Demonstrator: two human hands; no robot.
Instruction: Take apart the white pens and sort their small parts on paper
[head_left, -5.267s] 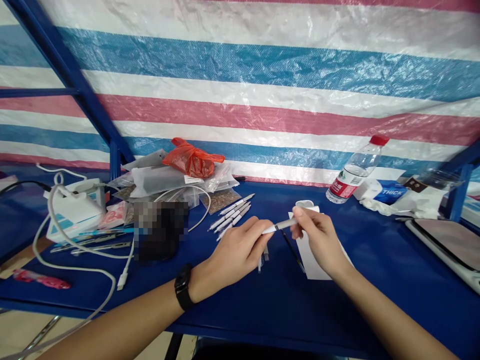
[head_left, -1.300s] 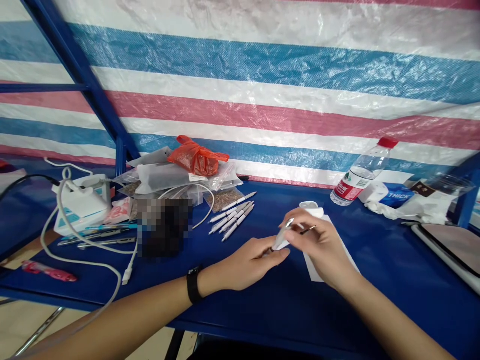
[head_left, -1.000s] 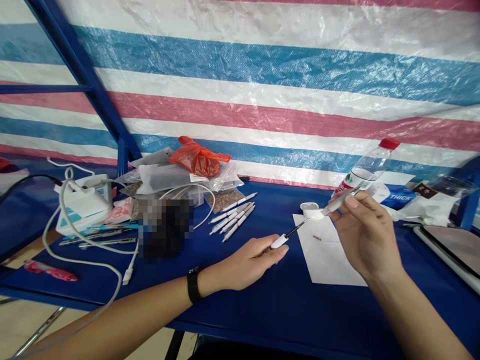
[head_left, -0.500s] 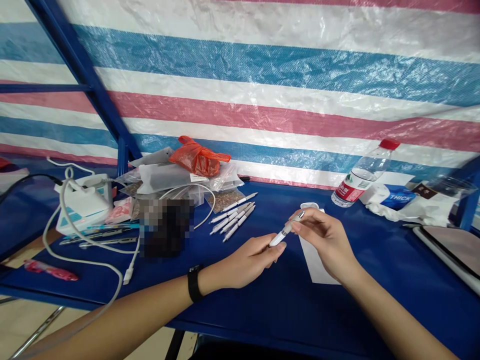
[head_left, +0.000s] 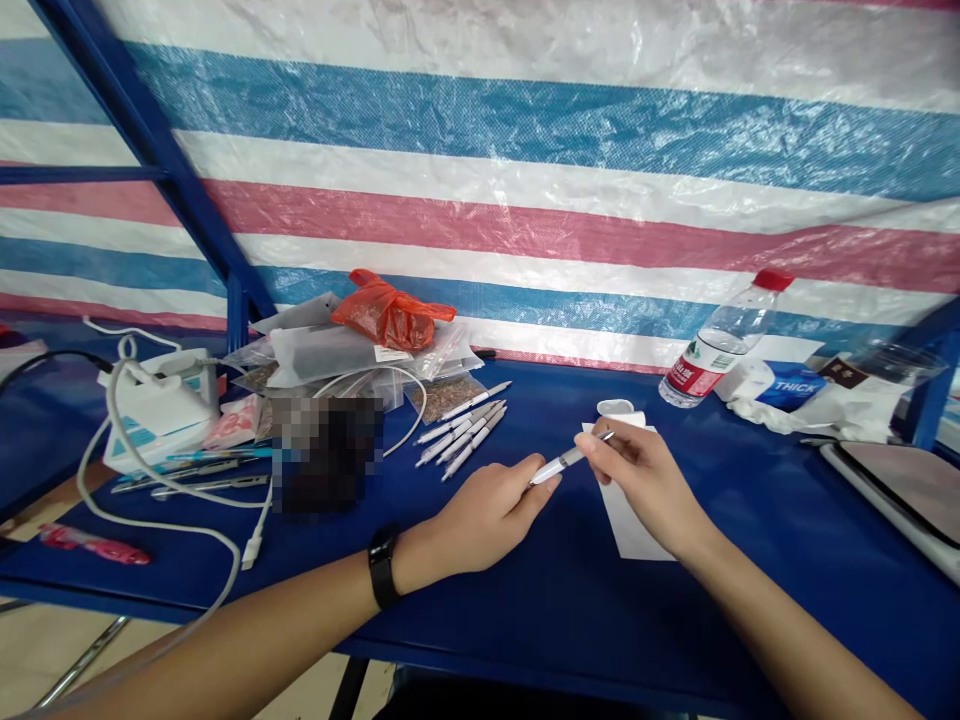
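Note:
A white pen (head_left: 556, 469) with a silvery tip is held between my two hands, over the blue table. My left hand (head_left: 476, 518), with a black band at the wrist, is closed round its lower left end. Thumb and fingers of my right hand (head_left: 649, 480) pinch it near the tip, which points up and to the right. Several similar white pens (head_left: 469, 430) lie in a loose bundle beyond my left hand. Under and beside my right hand lies a white sheet of paper (head_left: 634, 530), with a small round white object (head_left: 615, 407) at its far end.
At the back stand a bottle with a red cap (head_left: 712, 355) and a tissue pack (head_left: 795, 385). A flat scale-like device (head_left: 892, 490) sits on the right. Left are plastic bags, an orange bag (head_left: 390, 312), white cables (head_left: 172, 515) and a pink pen (head_left: 94, 545).
The pen lies flatter than before, its tip lowered slightly. My right hand has turned a little with it, and both hands keep hold. The whole view has shifted slightly.

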